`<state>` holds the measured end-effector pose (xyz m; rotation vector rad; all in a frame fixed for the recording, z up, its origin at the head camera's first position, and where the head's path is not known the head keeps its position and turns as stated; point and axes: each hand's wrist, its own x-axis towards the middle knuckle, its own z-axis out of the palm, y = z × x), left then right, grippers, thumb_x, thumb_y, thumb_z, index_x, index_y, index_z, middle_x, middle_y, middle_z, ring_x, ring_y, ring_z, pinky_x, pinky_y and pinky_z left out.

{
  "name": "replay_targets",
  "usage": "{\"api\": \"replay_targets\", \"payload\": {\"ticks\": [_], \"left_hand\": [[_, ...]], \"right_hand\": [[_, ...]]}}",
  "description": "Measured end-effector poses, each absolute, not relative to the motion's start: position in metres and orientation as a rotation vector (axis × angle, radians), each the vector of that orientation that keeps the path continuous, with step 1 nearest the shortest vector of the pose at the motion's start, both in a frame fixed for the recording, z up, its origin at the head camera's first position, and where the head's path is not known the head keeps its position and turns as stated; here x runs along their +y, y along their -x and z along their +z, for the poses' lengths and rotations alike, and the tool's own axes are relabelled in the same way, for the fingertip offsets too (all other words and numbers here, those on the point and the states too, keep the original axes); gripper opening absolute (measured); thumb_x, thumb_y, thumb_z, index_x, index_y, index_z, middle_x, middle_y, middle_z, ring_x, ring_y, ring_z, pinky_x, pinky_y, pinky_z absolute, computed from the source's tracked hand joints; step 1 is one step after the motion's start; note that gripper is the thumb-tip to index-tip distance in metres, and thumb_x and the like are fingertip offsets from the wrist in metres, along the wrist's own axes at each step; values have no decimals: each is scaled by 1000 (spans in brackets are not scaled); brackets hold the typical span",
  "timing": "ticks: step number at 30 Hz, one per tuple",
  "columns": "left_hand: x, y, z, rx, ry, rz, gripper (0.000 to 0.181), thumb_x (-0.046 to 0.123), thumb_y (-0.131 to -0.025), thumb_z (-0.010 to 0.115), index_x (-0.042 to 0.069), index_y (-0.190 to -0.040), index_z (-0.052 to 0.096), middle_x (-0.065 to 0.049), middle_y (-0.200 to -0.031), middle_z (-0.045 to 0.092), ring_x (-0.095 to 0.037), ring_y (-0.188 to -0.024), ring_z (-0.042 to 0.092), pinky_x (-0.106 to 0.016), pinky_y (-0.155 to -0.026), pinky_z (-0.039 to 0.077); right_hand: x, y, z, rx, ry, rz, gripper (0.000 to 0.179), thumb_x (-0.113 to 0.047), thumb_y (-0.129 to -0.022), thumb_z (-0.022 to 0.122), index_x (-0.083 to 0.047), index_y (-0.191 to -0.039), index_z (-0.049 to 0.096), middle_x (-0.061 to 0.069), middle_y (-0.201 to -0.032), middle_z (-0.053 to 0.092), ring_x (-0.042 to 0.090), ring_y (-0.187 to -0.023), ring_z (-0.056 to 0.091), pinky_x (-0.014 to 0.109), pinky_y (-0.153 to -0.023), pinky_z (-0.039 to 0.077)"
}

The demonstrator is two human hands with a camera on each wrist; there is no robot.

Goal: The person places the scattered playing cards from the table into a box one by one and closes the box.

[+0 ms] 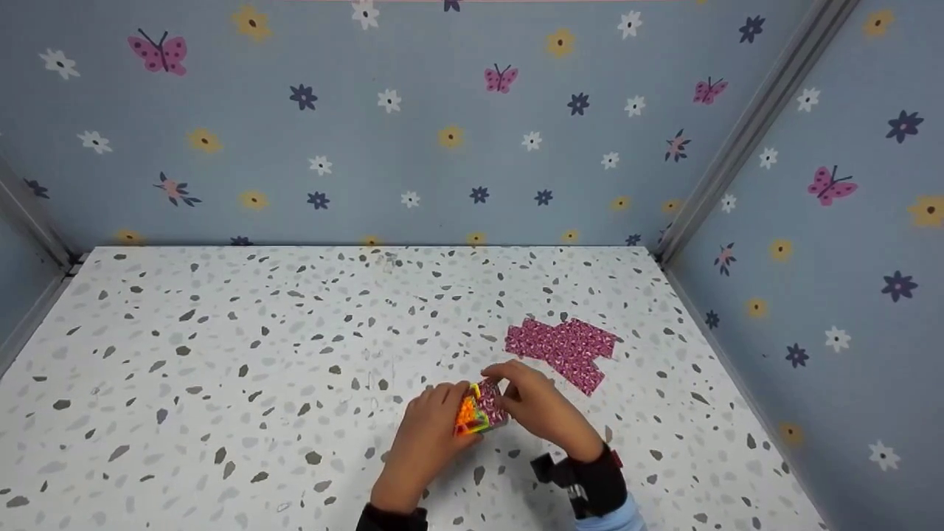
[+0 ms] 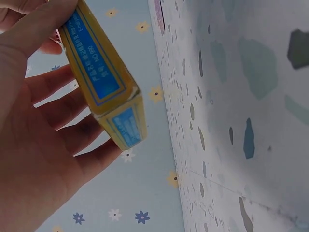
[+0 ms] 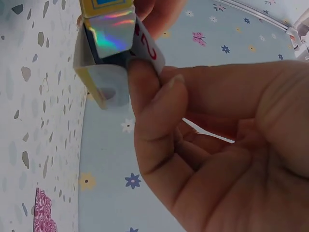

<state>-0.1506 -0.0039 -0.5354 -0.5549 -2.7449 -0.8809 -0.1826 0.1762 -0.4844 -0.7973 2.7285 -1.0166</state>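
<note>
My left hand (image 1: 431, 419) grips a small yellow and blue playing-card box (image 2: 99, 67) by its sides, thumb on one narrow face. From the head view the box shows bright orange and yellow, tilted just above the table. Its end stands open in the right wrist view, with a shiny flap and a pale flap folded out. Playing cards (image 1: 491, 402) with pink patterned backs jut from that end. A red mark shows on a white card face (image 3: 150, 46) there. My right hand (image 1: 547, 413) pinches at these cards, one fingertip inside the box mouth; how many cards is hidden.
More pink patterned cards (image 1: 571, 350) lie spread and overlapping on the speckled white table (image 1: 221, 369), beyond my right hand. Flower-and-butterfly wall panels (image 1: 413, 125) rise behind the table and along both sides.
</note>
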Motion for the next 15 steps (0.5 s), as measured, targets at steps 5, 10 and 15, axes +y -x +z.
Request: {"api": "replay_targets", "payload": {"ticks": [5, 10, 15], "left_hand": [[-4, 150, -535, -2748, 558, -843, 64, 35, -70, 78, 7, -123, 54, -8, -110, 60, -24, -98, 57, -42, -85, 48], [-3, 149, -535, -2743, 555, -828, 63, 36, -70, 78, 8, -122, 54, -8, -110, 60, -22, -96, 56, -41, -82, 48], [-3, 149, -536, -2748, 556, -848, 63, 36, -71, 77, 8, -122, 54, -8, -110, 61, -22, -95, 56, -41, -81, 48]], "right_hand": [[170, 182, -488, 2716, 757, -1044, 37, 8, -85, 56, 3, -121, 53, 16, -105, 63, 23, -79, 63, 22, -66, 51], [168, 181, -490, 2682, 723, -1060, 37, 5, -87, 56, 4, -123, 51, 16, -105, 60, 27, -86, 64, 23, -68, 53], [170, 181, -489, 2714, 698, -1064, 34, 5, -86, 56, 7, -120, 51, 18, -104, 57, 27, -85, 62, 23, -66, 52]]}}
